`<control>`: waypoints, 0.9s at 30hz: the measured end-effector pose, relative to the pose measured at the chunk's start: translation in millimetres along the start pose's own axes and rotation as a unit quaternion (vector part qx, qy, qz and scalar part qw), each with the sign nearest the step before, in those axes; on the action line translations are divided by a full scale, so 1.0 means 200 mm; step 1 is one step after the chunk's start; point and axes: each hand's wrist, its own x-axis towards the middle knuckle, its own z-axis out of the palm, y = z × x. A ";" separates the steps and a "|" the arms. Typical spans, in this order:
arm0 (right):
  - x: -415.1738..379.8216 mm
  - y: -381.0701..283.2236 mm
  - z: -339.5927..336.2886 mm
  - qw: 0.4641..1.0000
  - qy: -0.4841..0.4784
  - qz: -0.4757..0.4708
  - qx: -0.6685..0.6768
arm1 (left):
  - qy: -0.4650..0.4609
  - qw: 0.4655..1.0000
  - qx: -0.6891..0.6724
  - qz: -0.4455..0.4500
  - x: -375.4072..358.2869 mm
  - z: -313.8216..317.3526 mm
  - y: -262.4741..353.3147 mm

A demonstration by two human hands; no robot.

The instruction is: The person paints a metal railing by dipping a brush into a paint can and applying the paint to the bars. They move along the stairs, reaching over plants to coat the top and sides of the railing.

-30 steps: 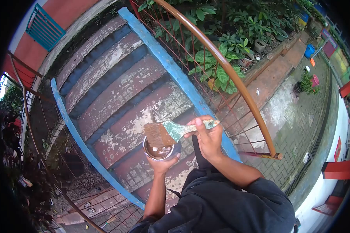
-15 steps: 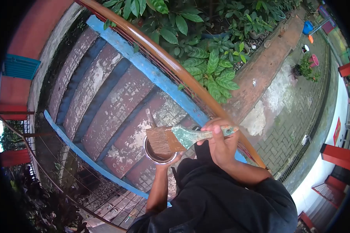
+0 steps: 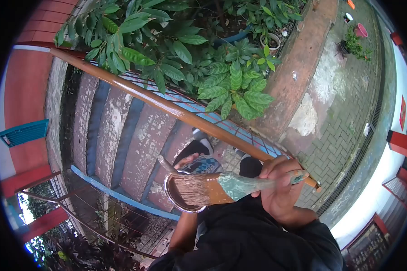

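My left hand [image 3: 188, 160] is wrapped around a paint can [image 3: 203, 164] with a blue patterned side, its fingers partly hidden behind the rim. Brown paint shows inside, and a thin stick [image 3: 167, 164] juts out past the rim. My right hand [image 3: 281, 189] grips the handle of a wide paintbrush [image 3: 221, 188], which has a worn green handle and a brown-stained ferrule. The brown-coated bristles overlap the can's mouth in this view.
A glossy brown handrail [image 3: 167, 108] slopes across in front of me. Worn steps [image 3: 144, 131] with blue risers lie beyond the can, edged by a blue curb [image 3: 122, 194]. Leafy plants [image 3: 235, 86] crowd the rail's far side. A paved path [image 3: 343, 131] runs along the right.
The view has shifted, and my feet and the can's patterned side now show. The brush and my right hand appear larger and slightly lower. Both hands keep their holds.
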 end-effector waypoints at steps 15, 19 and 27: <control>0.21 0.40 -0.96 0.912 0.394 0.056 -0.102 | -0.356 0.824 0.337 0.284 0.60 0.13 -0.08; 0.21 0.57 -1.06 0.901 0.403 0.118 -0.111 | -0.354 0.838 0.318 0.266 0.59 0.07 -0.10; 0.44 0.89 -0.95 0.919 0.315 0.233 -0.029 | -0.364 0.829 0.306 0.292 0.72 -0.11 -0.03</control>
